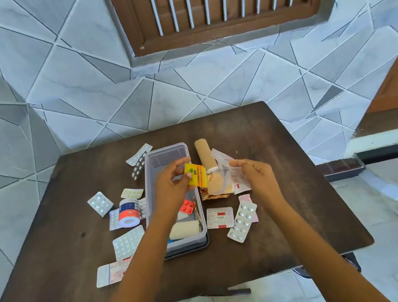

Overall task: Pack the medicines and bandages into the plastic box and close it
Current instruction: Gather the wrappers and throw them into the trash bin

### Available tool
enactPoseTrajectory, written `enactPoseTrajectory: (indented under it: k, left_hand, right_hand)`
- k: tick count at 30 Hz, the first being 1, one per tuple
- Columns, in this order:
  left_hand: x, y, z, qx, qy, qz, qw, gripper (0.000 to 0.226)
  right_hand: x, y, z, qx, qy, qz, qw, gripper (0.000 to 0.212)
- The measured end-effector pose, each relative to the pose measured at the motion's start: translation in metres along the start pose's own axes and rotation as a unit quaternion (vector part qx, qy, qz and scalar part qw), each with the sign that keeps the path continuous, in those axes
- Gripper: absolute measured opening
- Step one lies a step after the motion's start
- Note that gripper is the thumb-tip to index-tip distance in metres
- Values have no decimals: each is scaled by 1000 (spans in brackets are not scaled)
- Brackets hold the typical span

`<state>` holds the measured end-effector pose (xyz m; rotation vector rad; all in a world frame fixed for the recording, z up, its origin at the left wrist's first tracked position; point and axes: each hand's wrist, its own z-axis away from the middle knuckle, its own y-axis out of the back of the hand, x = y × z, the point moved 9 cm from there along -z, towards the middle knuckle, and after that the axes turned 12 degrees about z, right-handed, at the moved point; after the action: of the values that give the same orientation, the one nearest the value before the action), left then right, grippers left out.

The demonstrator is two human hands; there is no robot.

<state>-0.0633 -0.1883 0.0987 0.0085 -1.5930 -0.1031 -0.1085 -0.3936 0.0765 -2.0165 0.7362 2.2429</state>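
A clear plastic box [160, 156] stands open in the middle of the dark wooden table [271, 243], resting on a dark lid or tray. Inside it lie a white bandage roll [184, 229] and an orange-red blister pack [187, 207]. My left hand [170, 184] holds a small yellow medicine packet [195, 176] over the box's right rim. My right hand [256, 172] pinches a clear plastic pouch [226, 166] just right of the box. A tan bandage roll [204, 154] lies behind the pouch.
Silver blister strips lie scattered left of the box [100, 203] and right of it [242, 221]. A white and red tape roll [129, 212] rests at the left. Golden foil packets [215, 195] sit beside the box. A tiled wall rises behind the table.
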Motion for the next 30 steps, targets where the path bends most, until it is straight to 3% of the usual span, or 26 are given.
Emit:
enactPoseTrajectory:
  k: [10,20,27,30]
  left_hand:
    - [2,-75,77,-45,33,55,997,27]
    - [0,-241,135,-120,43,72,989,27]
    - [-25,-382,138,-61,57,49,995,29]
    - [-34,-420,147,-33,75,35,996,32]
  right_hand:
    - [27,88,85,69,-45,-8,997,23]
    - [93,235,87,154,-54,-51,985,19]
    - [164,358,39,138,-84,-16,987,31]
    - [196,392,28,116,-117,8,986,20]
